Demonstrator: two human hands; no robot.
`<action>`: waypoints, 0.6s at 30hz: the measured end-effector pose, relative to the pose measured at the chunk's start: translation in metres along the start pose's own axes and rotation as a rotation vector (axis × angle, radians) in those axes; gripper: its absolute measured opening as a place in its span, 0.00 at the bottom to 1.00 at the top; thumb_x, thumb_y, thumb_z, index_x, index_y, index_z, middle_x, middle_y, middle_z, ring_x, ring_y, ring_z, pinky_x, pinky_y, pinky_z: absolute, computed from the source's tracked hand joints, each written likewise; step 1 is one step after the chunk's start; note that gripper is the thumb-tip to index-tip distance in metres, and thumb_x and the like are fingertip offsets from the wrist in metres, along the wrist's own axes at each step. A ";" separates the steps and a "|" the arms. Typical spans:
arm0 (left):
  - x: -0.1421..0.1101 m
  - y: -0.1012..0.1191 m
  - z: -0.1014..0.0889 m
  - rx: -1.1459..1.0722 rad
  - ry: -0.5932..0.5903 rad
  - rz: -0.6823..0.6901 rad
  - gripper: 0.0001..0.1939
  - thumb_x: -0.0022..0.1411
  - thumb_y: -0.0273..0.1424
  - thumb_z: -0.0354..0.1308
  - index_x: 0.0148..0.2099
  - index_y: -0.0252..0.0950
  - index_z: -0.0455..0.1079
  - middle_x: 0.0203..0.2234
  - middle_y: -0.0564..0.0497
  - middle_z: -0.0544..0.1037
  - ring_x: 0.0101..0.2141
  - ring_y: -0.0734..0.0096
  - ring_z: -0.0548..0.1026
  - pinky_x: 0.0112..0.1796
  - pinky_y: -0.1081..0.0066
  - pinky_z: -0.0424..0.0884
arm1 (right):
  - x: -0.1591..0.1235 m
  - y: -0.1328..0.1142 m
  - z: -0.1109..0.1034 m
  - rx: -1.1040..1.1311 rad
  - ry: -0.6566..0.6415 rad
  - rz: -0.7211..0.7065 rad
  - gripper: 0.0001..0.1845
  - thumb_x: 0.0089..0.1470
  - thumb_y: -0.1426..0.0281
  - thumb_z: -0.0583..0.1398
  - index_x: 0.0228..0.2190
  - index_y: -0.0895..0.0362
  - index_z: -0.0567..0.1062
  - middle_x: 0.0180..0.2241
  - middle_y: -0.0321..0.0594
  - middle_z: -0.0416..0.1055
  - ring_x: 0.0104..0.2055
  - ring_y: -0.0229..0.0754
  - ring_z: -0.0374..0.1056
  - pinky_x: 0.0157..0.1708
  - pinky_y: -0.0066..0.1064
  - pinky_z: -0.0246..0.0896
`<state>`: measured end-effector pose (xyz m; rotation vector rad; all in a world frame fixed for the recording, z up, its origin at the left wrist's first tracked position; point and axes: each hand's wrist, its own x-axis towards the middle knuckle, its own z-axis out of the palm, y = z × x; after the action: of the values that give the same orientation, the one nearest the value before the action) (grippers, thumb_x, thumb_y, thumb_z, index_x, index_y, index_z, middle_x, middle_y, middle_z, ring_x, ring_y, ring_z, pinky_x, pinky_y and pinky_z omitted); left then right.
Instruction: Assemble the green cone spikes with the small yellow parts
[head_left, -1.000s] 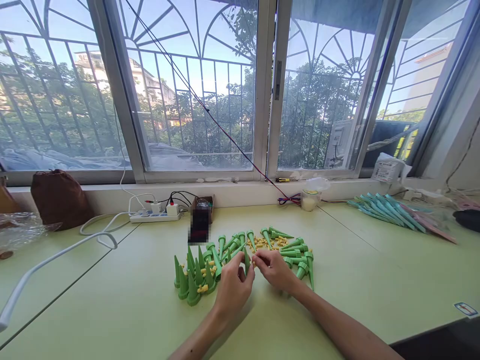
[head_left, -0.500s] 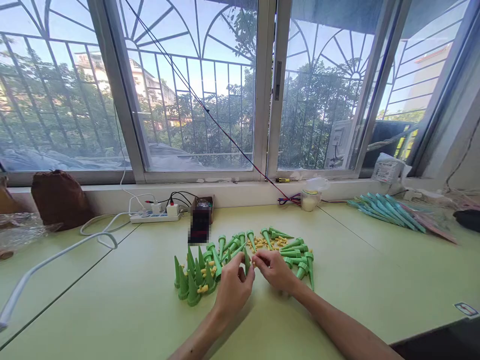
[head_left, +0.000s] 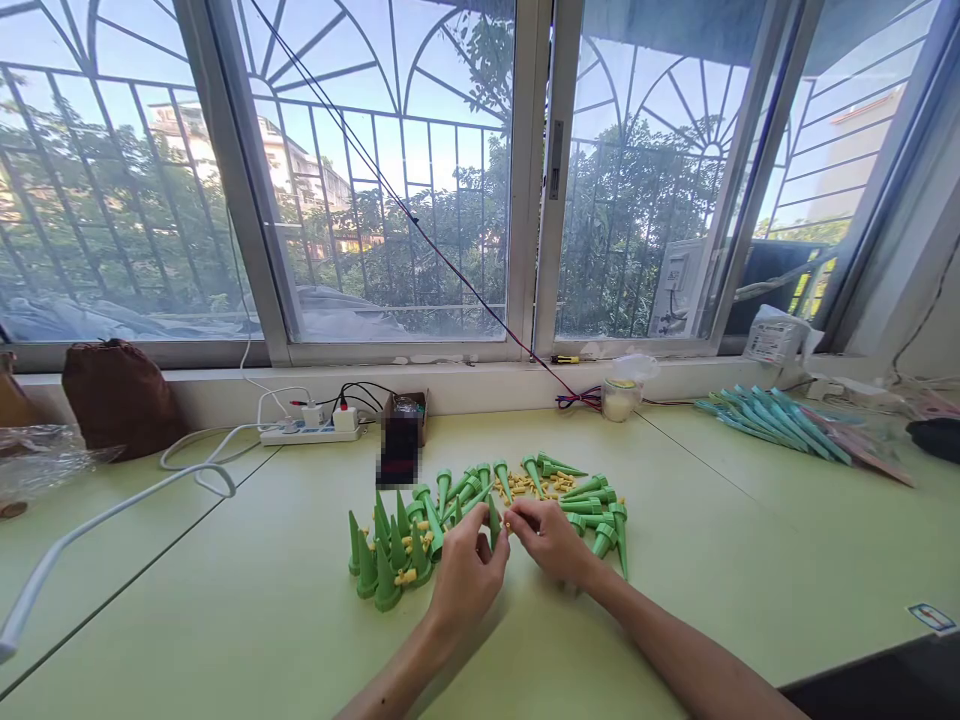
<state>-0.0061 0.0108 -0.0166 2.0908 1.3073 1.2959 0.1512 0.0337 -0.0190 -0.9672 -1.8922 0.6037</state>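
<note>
Fingers of my left hand are closed around a green plastic spike, its tip pointing up. Right beside it, my right hand pinches a small yellow fitting against the spike's side. Whether the two parts are joined is hidden by my fingers. To the left, several green spikes stand upright on their caps, some bearing yellow fittings. Loose green spikes lie in an arc behind and to the right. Small yellow pieces are heaped at the back.
The table runs along a window. At the back stand a power strip, a small box and a jar. Blue-green packets lie at the back right. A white tube and a brown bag occupy the left.
</note>
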 end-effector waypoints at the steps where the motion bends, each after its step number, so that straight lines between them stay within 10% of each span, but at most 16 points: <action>1: 0.000 0.000 0.000 0.000 0.002 0.001 0.11 0.63 0.35 0.53 0.30 0.40 0.54 0.17 0.62 0.57 0.17 0.77 0.57 0.21 0.74 0.50 | 0.000 0.000 0.000 -0.001 0.002 0.000 0.19 0.64 0.63 0.53 0.22 0.57 0.66 0.21 0.31 0.59 0.25 0.35 0.52 0.26 0.28 0.45; 18: -0.001 0.002 -0.001 0.009 0.008 0.021 0.11 0.62 0.34 0.52 0.30 0.41 0.54 0.16 0.62 0.57 0.16 0.77 0.58 0.21 0.75 0.51 | -0.001 0.003 0.001 -0.011 0.002 -0.004 0.19 0.63 0.64 0.54 0.22 0.57 0.64 0.20 0.31 0.58 0.24 0.35 0.51 0.26 0.28 0.45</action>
<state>-0.0057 0.0091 -0.0154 2.1126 1.2999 1.3102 0.1515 0.0341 -0.0222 -0.9702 -1.8969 0.5902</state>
